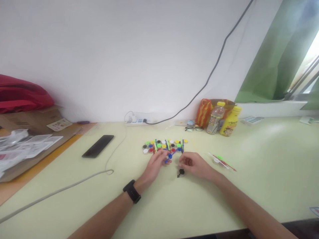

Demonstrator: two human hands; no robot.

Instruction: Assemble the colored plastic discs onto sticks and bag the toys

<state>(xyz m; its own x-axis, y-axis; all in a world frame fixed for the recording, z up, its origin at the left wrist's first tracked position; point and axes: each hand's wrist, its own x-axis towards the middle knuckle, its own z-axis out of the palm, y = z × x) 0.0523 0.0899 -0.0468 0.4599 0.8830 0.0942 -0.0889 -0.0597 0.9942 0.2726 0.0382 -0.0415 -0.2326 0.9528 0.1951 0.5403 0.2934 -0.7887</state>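
Observation:
My left hand (157, 162) pinches a blue arrow-shaped stick with a round disc (169, 156) between thumb and fingers, just above the table. To its right, my right hand (195, 164) is closed, its fingertips curled at a black arrow piece with a disc (181, 172); the arrow tip points down-left and the fingers hide its other end. Beyond both hands lie rows of coloured discs (163, 146), in black, white, red, blue, green and yellow, with bundles of coloured sticks (168, 144) among them. Right of my right hand are loose red, white and green sticks (225, 162) by a white disc.
A phone (98, 146) lies at the left near a grey cable (74, 182). Glasses (193, 128), a clear bottle (215, 119), a yellow bottle (230, 122) and a red-yellow bag (203, 113) are at the back. Cardboard with plastic packets (30, 146) fills the left side.

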